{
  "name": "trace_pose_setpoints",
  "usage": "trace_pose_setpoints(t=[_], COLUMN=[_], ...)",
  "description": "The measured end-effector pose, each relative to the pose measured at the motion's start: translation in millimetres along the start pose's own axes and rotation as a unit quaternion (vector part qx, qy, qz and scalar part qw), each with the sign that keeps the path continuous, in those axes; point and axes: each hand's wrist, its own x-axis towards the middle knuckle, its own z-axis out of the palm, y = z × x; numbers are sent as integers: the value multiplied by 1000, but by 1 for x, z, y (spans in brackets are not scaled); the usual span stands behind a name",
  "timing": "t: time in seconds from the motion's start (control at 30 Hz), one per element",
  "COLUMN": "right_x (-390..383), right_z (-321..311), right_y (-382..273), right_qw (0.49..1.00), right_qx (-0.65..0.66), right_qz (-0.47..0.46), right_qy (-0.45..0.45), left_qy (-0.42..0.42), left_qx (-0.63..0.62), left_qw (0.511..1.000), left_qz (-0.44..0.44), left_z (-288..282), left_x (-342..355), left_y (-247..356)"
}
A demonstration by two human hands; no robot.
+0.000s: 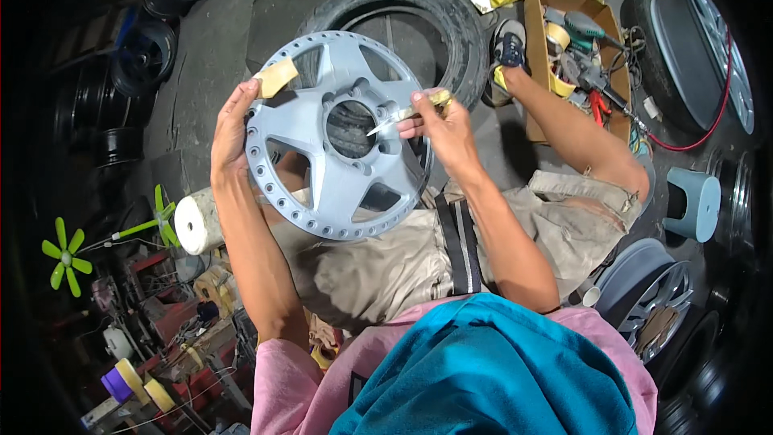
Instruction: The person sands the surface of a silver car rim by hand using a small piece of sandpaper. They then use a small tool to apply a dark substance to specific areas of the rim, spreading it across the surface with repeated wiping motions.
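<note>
A grey five-spoke wheel face (pixel 328 163) with small holes round its rim is propped tilted over my lap. My left hand (pixel 231 125) grips its left edge, the thumb in front and the other fingers partly hidden behind. Under that thumb a pale yellow piece of sheet (pixel 276 78), perhaps sandpaper, sticks out over the rim. My right hand (pixel 444 130) is closed round a small knife-like tool with a yellowish handle (pixel 440 98). Its thin pointed blade (pixel 382 126) reaches toward the centre bore, near a bolt hole; I cannot tell whether it touches the metal.
Behind the wheel face a black tyre (pixel 471 40) lies on the floor. A cardboard box (pixel 531 12) of tools stands at the far right, a red hose (pixel 708 135) beside it. A blue-grey stool (pixel 694 205) and loose rims (pixel 644 290) are at right; a white roll (pixel 193 225) is at left.
</note>
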Motion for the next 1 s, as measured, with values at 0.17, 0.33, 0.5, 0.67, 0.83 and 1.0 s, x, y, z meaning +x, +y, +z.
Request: trace_pose_setpoints(t=[0.17,0.33,0.5,0.67,0.83,1.0], right_x=[4,-2,7,18,34,34], right_z=[1,21,29,52,60,65], right_y=[32,43,60,42,49,52], right_qw=[997,993,976,974,947,929], right_qx=[-3,30,-145,-171,-223,-245], right_qz=[41,58,-134,-83,-182,-236], right_qy=[-59,-102,-88,-121,-141,-149], left_qy=[16,46,51,47,31,51], left_qx=[-26,-46,-37,-28,-23,-3], left_qw=[999,997,997,998,999,999], left_qz=[-16,-39,-36,-19,-18,-4], left_z=[-19,-24,-15,-17,-12,-15], left_x=[0,-3,-8,-12,-13,-16], left_y=[-10,-17,-14,-13,-13,-14])
